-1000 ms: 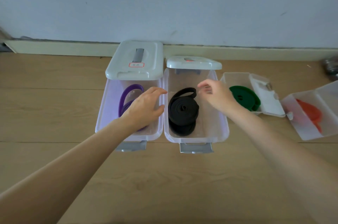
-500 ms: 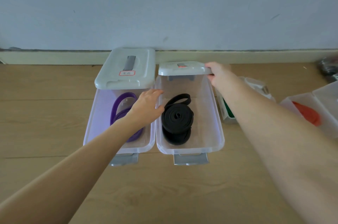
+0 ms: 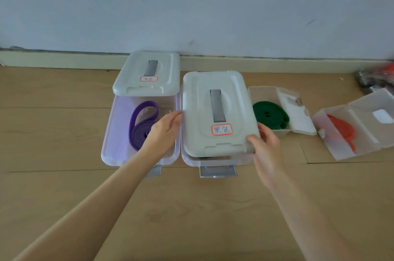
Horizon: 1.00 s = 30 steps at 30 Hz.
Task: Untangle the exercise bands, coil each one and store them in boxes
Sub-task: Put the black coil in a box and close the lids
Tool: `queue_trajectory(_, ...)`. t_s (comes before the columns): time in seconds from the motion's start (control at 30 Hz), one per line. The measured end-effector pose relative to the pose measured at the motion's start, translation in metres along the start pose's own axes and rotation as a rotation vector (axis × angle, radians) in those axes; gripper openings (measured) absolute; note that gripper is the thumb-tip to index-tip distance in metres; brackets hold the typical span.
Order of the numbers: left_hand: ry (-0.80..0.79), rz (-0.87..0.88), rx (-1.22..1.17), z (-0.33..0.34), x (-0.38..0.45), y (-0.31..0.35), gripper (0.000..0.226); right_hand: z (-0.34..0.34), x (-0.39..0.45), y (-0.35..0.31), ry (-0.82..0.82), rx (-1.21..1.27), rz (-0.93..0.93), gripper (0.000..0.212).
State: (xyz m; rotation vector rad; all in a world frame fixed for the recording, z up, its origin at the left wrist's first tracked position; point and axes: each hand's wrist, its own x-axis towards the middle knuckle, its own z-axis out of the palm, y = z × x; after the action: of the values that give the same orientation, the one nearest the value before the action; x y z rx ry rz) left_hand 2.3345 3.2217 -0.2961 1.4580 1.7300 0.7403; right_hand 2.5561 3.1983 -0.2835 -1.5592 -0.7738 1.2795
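**Head view: lid on the middle box not yet seated**

Head view, field note. I have the white lid [image 3: 217, 111] lying over the middle box [image 3: 215, 161], the one that takes the black band; only a dark sliver of that band shows under the lid's near edge. The near edge sits a little proud of the box rim, so I judge it unlatched. The grey latch [image 3: 218, 171] at the front hangs free.

My right hand [image 3: 266, 150] grips the lid's near right corner, fingers curled round the edge. My left hand [image 3: 164, 130] lies flat against the lid's left side, fingers straight, holding nothing.

Risks as I read them:
- Pressing on one corner only could rock the lid askew and leave the far edge up.
- The coil could spring up and get pinched under the rim.
- The left hand reaches over the open left box [image 3: 115, 145]; a slip could knock the purple band [image 3: 138, 130] and loosen its coil.

Further out on the floor: the left box's own lid [image 3: 147, 73] rests tilted on its far end; the green band [image 3: 270, 114] and orange band [image 3: 343, 130] lie in smaller open boxes to the right, unclosed.
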Motion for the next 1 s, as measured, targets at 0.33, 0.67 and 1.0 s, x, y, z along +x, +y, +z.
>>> queue_trajectory(0.33, -0.102, 0.129, 0.228, 0.002, -0.009, -0.006, 0.057, 0.003, 0.021, 0.010, 0.075, -0.464, -0.032, 0.029)
queue_trajectory(0.67, -0.066, 0.200, 0.341, 0.023, -0.018, 0.000, 0.058, -0.015, 0.026, -0.004, 0.031, -0.517, 0.004, 0.042)
queue_trajectory(1.0, -0.139, 0.217, 0.563, 0.045, -0.034, -0.006, 0.069, -0.028, 0.014, 0.012, -0.241, -0.771, -0.052, 0.061)
